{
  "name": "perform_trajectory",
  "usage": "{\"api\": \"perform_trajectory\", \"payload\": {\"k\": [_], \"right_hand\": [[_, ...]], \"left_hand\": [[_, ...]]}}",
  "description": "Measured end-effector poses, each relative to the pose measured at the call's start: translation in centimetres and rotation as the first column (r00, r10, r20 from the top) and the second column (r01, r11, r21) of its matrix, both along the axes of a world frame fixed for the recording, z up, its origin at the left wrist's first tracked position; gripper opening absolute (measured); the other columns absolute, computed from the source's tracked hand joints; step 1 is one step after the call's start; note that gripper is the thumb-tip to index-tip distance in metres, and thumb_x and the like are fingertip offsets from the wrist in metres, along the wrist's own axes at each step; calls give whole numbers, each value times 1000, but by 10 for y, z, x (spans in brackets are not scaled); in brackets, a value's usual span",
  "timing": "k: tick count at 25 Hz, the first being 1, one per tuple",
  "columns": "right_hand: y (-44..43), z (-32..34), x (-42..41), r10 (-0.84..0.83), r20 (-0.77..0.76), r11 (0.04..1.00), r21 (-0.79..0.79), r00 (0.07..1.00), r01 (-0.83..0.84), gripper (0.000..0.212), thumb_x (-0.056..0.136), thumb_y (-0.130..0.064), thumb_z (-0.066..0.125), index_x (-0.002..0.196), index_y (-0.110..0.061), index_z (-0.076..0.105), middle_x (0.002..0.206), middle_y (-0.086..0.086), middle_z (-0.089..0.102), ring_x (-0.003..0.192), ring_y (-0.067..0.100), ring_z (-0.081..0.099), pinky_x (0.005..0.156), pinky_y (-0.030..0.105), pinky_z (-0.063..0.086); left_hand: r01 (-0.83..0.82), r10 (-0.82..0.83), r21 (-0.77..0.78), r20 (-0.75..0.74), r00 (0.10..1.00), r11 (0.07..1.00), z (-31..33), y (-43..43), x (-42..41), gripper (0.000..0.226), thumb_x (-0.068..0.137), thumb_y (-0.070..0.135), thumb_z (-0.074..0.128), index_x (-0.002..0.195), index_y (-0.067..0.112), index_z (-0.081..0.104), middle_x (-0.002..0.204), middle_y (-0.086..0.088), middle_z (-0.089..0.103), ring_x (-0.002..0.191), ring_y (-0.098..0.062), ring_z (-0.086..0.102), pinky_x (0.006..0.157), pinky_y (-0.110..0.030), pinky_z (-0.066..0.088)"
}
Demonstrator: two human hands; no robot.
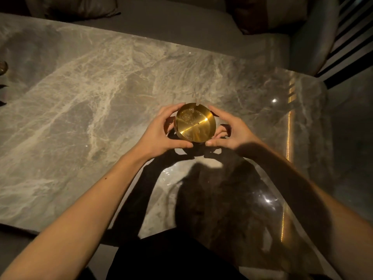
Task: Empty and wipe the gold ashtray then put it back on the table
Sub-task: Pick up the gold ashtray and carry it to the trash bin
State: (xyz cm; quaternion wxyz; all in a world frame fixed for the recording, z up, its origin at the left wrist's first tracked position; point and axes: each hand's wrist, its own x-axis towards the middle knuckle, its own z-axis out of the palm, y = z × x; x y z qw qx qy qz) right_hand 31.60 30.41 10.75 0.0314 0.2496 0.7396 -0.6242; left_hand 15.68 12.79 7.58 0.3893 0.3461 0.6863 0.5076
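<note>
The round gold ashtray (195, 122) is held between both hands over the marble table (84, 110), near its right half. Its shiny inside faces up, with a notch in the far rim and faint specks or droplets on the far left of the bowl. My left hand (159, 132) wraps the left side, thumb under the near rim. My right hand (228, 131) cups the right side, thumb meeting the near rim. Whether the ashtray's base touches the tabletop is hidden by the fingers.
A grey sofa (181, 27) with cushions (268, 13) runs along the table's far edge. A small dark object (3, 67) sits at the far left edge of the table. A lit strip (288, 134) marks the table's right edge. My dark-clothed legs (171, 255) are at the near edge.
</note>
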Motion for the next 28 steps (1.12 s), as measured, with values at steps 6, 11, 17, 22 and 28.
{"api": "perform_trajectory", "payload": {"k": [6, 11, 17, 22, 28], "right_hand": [[48, 11, 83, 3, -97, 977, 214, 995, 18, 96, 59, -13, 89, 141, -25, 40, 126, 2, 45, 82, 18, 62, 73, 16, 55], [102, 14, 156, 26, -91, 998, 52, 996, -22, 101, 66, -3, 83, 148, -19, 27, 135, 0, 41, 80, 15, 61, 74, 28, 57], [136, 22, 188, -25, -51, 1000, 10, 998, 26, 97, 60, -8, 87, 142, -25, 39, 100, -9, 63, 75, 13, 63, 74, 30, 56], [124, 19, 168, -156, -72, 985, 62, 985, 161, 88, 52, -18, 93, 127, -33, 48, 107, 2, 62, 73, 8, 62, 70, 30, 56], [112, 11, 159, -269, -44, 963, 17, 962, 270, 92, 55, -16, 90, 133, -24, 42, 101, 0, 65, 74, 13, 67, 71, 30, 56]], "left_hand": [[-25, 25, -3, -41, 999, 1000, 12, 56, 91, 107, 52, 20, 95, 142, 17, 37, 141, -2, 49, 134, -14, 48, 115, -45, 39], [26, -26, 7, 21, 999, 1000, 21, 105, 149, 102, 53, -3, 91, 140, 6, 40, 140, -5, 51, 134, -15, 50, 115, -34, 40], [74, -74, 3, 86, 994, 997, 31, 139, 179, 100, 57, 1, 89, 143, 22, 42, 144, 2, 44, 135, -13, 47, 114, -29, 41], [-22, 19, 37, 81, 997, 999, 24, 143, 171, 109, 52, -1, 92, 144, 13, 35, 139, 6, 46, 128, 2, 50, 107, -21, 43], [8, -18, 73, 137, 990, 997, 7, 147, 148, 103, 48, -2, 91, 138, 10, 41, 128, 14, 55, 123, -3, 57, 106, -23, 45]]}}
